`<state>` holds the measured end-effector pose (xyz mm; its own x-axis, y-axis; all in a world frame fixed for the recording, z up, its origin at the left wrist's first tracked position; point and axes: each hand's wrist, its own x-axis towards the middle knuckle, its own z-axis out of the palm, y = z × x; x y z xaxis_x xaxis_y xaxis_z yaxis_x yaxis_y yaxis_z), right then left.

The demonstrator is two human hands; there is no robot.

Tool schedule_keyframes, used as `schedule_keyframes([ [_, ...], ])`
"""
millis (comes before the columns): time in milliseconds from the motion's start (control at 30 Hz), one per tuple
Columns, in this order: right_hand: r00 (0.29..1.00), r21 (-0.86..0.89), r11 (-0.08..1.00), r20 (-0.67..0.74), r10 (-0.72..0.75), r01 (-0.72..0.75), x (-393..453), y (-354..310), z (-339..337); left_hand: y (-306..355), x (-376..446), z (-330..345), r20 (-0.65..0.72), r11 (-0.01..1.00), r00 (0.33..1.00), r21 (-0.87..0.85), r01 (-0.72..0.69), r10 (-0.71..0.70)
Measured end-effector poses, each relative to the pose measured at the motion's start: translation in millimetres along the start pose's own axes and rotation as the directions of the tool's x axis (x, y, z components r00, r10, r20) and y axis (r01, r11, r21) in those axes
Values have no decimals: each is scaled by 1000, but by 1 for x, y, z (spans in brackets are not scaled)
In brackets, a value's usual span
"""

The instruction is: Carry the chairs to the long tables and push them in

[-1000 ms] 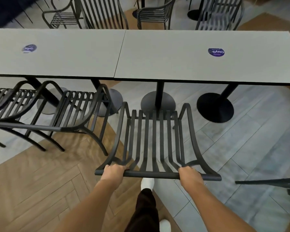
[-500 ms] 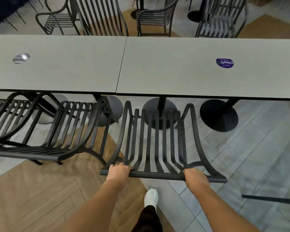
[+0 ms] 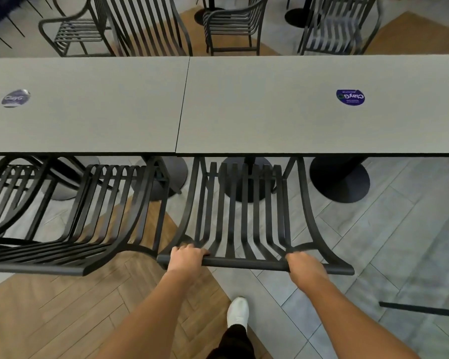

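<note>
- Grey tiles and a wedge of herringbone wood floor point(image 3: 62, 314) are running under everything, and more dark slatted chairs are standing on the far side of the tables.
- Two long grey worktop slabs point(image 3: 270, 112) are lying edge to edge across the view, each wearing a round purple sticker point(image 3: 350, 97), with black pedestal bases point(image 3: 340, 181) showing beneath.
- Already sitting at the worktop on the left is a neighbouring chair point(image 3: 94, 229), just beside the one in play.
- Now the main event: the black slatted chair point(image 3: 241, 211) is facing the seam between the slabs, its front tucked just under the worktop edge while its back rail is standing well out toward the person.
- It is looking like rigid metal, stiff and probably fairly heavy, with nothing fragile about it; that smooth top rail is looking like the sensible place to take hold, wide apart to keep it tracking straight.
- And that is exactly where the left hand point(image 3: 187, 257) is gripping, fingers curled over the rail near its left end.
- The right hand point(image 3: 305, 266) is wrapping the same rail toward the right end, fingers closed around the bar.
- One white shoe point(image 3: 237, 310) is planted below, between the arms.
- Judging by the seat still showing, the push-in is looking only partly done.
</note>
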<state>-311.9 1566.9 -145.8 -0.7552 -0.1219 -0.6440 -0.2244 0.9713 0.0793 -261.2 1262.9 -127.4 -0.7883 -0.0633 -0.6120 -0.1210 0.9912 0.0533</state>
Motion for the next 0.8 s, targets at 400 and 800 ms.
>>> schedule_keyframes([
  [400,994,422,905,63,-91,57,-17,14,-22,9,-4,-21,155,985,987,-170,0,27],
  [800,910,777,624,-192,367,-88,-79,102,-19,155,21,-68,56,920,920,-80,-384,388],
])
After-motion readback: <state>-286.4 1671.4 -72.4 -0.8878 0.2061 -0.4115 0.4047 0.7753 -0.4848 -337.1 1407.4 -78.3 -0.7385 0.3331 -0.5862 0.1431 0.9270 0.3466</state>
